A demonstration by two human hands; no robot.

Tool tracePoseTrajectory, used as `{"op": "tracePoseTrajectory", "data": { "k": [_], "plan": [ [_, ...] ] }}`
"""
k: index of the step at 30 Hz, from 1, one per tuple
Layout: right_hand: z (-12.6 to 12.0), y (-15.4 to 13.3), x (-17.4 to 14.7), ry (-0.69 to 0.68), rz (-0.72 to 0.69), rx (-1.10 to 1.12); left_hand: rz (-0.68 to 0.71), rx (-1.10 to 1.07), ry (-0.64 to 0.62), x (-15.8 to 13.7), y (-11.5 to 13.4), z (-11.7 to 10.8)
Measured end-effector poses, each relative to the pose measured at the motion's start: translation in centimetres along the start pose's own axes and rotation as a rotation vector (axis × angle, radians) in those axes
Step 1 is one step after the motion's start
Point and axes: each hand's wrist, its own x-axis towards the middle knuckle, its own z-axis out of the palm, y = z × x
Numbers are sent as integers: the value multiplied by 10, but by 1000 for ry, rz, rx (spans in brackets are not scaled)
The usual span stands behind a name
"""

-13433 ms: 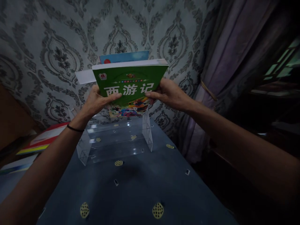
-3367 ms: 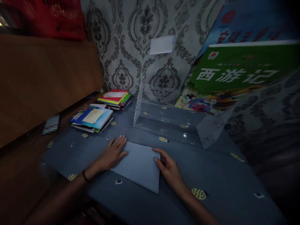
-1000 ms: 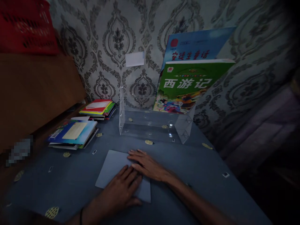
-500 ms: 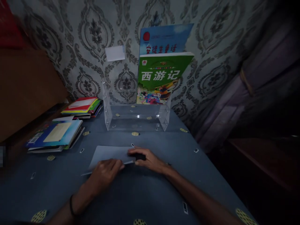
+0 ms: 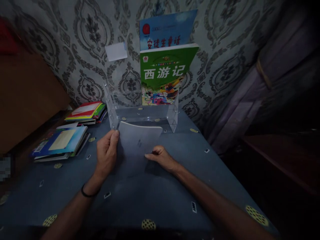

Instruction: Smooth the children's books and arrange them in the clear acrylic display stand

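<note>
Over the counter (image 5: 125, 206), the right hand (image 5: 160, 158) curls its fingers at a grey booklet's (image 5: 136, 138) right side, grip unclear; the left hand's (image 5: 107, 150) fingers pinch its left edge. Beyond, a clear rack (image 5: 173, 115) bears a green book (image 5: 165, 71).

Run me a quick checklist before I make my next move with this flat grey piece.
1. Left hand gripping the flat grey piece: ok, at its left edge.
2. Right hand gripping it firmly: cannot tell; the fingers are curled by its lower right.
3. Green book standing in the clear rack: ok, toward the right end.
4. Blue book seated at its bottom: cannot tell; the green one hides it.
5. Near book pile squared up: not ok, edges stick out.
</note>
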Motion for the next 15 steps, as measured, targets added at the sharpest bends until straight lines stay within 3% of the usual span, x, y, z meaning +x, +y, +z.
{"op": "tracePoseTrajectory", "data": {
  "k": [3, 7, 11, 15],
  "plan": [
    [-2, -5, -2, -26, 11, 45, -209, -253, 36, 4, -16, 16],
    [-6, -11, -2, 65, 19, 130, -444, -535, 19, -5, -55, 36],
    [-10, -10, 0, 73, 101, 111, -584, -459, -80, -20, -93, 38],
    [-13, -1, 2, 42, 125, 6, -537, -255, -214, -24, -119, 27]
  ]
}}
